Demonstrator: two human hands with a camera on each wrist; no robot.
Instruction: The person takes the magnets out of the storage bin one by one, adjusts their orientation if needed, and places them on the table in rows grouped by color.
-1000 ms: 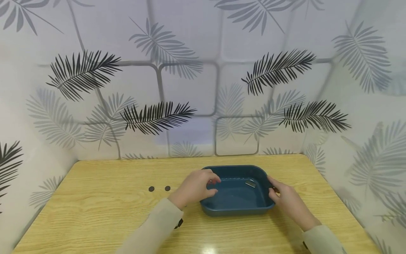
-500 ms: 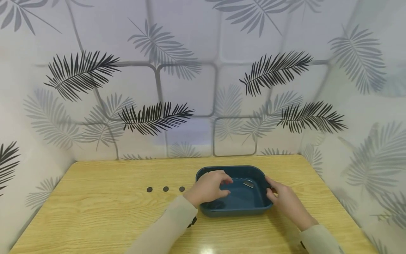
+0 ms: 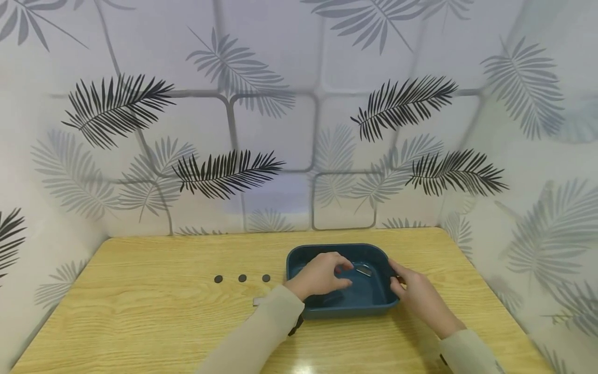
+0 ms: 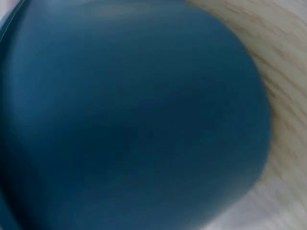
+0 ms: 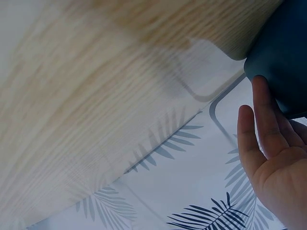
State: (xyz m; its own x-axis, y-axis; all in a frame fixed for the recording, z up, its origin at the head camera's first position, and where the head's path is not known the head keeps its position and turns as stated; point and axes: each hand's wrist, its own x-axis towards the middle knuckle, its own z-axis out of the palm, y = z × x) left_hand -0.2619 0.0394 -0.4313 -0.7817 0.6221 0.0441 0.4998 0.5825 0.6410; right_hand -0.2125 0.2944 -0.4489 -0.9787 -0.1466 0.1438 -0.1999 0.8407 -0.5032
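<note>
A dark blue rectangular tray [image 3: 350, 312] with rounded corners stands on the table, its outer wall filling most of the left wrist view. Over its left half reaches my left hand [image 3: 320, 276], thumb and fingers apart with nothing between them. Just beyond those fingertips, a small silvery rectangular piece [image 3: 364, 270] lies on the tray floor. My right hand [image 3: 420, 296] holds the tray by its right end. In the right wrist view, fingers [image 5: 266, 120] lie along the outside of the blue wall.
Three small black discs [image 3: 242, 278] lie in a row left of the tray on the wooden table [image 3: 140, 311]. A flat grey piece [image 3: 257, 301] shows partly behind my left sleeve. A leaf-patterned wall [image 3: 280, 130] stands behind the table.
My left hand has moved right, from the tray's left rim to over its inside, toward the silvery piece. The third disc and the grey piece have come into sight. My right hand keeps its hold.
</note>
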